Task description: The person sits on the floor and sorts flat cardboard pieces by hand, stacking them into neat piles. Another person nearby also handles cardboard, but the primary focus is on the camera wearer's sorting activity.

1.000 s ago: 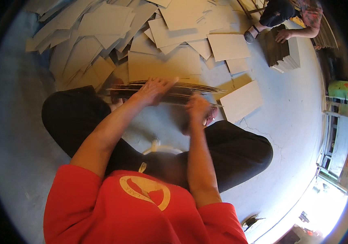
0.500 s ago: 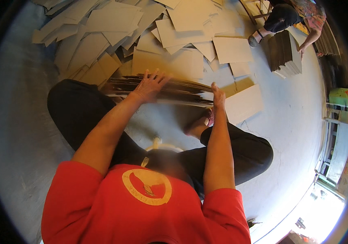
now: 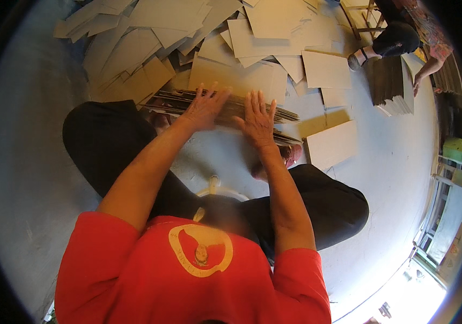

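Left hand [image 3: 204, 110] and right hand [image 3: 258, 123] lie palm-down, outstretched on the cardboard stack [image 3: 232, 110], each grip apart.

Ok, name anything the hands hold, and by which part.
No grip shows: the left hand and right hand lie open on the edges of the cardboard bundle.

View: head, left of two side-by-side fisheyes | From: wearer's head, over the red shirt [image 3: 134, 264] at lower centre | Facing: down and forward, upright | Range: left hand [image 3: 205, 110] and right hand [image 3: 258, 123] near, above centre; floor [image 3: 393, 156] farther, at right | Edges: bending, corners dark
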Demonstrator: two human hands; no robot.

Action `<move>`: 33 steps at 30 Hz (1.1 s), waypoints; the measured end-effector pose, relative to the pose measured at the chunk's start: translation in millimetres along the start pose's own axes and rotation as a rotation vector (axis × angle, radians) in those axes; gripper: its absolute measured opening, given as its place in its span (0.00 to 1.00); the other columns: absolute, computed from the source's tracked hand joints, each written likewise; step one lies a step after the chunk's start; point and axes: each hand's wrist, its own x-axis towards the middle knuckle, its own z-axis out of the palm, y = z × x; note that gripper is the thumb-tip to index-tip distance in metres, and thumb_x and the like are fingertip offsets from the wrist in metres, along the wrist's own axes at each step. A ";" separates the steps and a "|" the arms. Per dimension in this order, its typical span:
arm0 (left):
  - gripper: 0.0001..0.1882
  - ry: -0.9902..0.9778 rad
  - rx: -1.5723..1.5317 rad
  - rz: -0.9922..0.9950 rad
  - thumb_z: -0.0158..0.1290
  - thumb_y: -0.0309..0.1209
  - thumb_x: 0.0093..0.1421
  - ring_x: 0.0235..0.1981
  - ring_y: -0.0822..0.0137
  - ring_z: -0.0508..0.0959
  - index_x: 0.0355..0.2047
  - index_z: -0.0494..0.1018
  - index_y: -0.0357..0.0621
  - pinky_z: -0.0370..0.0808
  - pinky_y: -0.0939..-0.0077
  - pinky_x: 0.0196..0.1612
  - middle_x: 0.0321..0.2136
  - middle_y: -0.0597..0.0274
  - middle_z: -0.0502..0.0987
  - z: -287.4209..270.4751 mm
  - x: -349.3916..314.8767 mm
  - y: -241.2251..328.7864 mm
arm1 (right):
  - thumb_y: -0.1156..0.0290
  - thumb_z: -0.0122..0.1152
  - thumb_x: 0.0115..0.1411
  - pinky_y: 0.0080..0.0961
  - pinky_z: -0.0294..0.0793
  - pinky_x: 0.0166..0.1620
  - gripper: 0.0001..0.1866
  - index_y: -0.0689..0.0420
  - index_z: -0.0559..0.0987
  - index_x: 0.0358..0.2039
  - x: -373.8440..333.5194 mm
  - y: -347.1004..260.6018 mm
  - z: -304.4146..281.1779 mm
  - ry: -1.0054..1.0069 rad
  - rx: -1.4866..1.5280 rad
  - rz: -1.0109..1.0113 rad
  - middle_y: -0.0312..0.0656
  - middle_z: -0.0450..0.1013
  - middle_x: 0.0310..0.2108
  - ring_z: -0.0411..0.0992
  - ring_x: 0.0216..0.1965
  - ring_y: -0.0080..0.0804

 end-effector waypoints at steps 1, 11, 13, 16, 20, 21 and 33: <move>0.65 0.044 -0.022 -0.009 0.69 0.40 0.36 0.65 0.46 0.48 0.65 0.36 0.40 0.44 0.44 0.64 0.65 0.52 0.48 -3.0 -1.9 -6.0 | 0.47 0.60 0.50 0.61 0.40 0.62 0.43 0.63 0.61 0.59 11.8 -7.1 -17.3 0.074 0.011 -0.030 0.51 0.55 0.62 0.48 0.66 0.44; 0.54 0.078 -0.003 0.064 0.67 0.33 0.35 0.55 0.54 0.63 0.61 0.49 0.34 0.58 0.60 0.58 0.54 0.51 0.61 5.7 4.0 -17.4 | 0.53 0.61 0.48 0.60 0.44 0.60 0.44 0.58 0.56 0.62 5.3 -2.9 -8.3 -0.163 -0.088 -0.196 0.54 0.54 0.60 0.50 0.63 0.52; 0.51 0.160 -0.049 0.086 0.66 0.30 0.34 0.54 0.55 0.63 0.58 0.53 0.33 0.60 0.63 0.56 0.53 0.51 0.63 9.6 10.1 -14.9 | 0.62 0.58 0.52 0.59 0.52 0.58 0.36 0.59 0.59 0.60 8.6 7.0 8.1 -0.031 -0.259 -0.235 0.52 0.58 0.57 0.55 0.60 0.49; 0.49 0.047 -0.054 0.138 0.65 0.28 0.33 0.53 0.55 0.64 0.58 0.54 0.34 0.60 0.63 0.57 0.52 0.50 0.63 -26.4 11.5 -5.2 | 0.68 0.51 0.53 0.57 0.58 0.53 0.30 0.57 0.61 0.58 10.7 7.2 -14.3 -0.080 -0.053 -0.128 0.51 0.64 0.51 0.63 0.52 0.48; 0.51 0.115 -0.072 0.193 0.65 0.29 0.32 0.52 0.54 0.64 0.58 0.54 0.34 0.59 0.61 0.56 0.49 0.49 0.65 -10.6 12.9 -7.8 | 0.70 0.51 0.52 0.53 0.59 0.52 0.30 0.57 0.61 0.58 -3.5 14.7 11.0 -0.163 -0.083 -0.077 0.51 0.64 0.49 0.63 0.50 0.46; 0.51 0.132 -0.048 0.178 0.66 0.29 0.31 0.51 0.54 0.64 0.58 0.54 0.34 0.59 0.60 0.56 0.49 0.49 0.65 -1.2 10.9 -10.0 | 0.70 0.51 0.52 0.53 0.59 0.52 0.30 0.57 0.61 0.58 -4.4 9.2 12.4 -0.054 -0.110 -0.124 0.52 0.64 0.49 0.64 0.50 0.46; 0.45 0.013 -0.124 0.124 0.61 0.27 0.36 0.54 0.53 0.64 0.57 0.55 0.35 0.59 0.55 0.55 0.52 0.49 0.64 1.5 -21.3 17.7 | 0.67 0.61 0.48 0.42 0.63 0.52 0.31 0.62 0.67 0.53 -1.9 -4.6 -15.7 -0.505 0.373 -0.100 0.53 0.67 0.49 0.66 0.50 0.44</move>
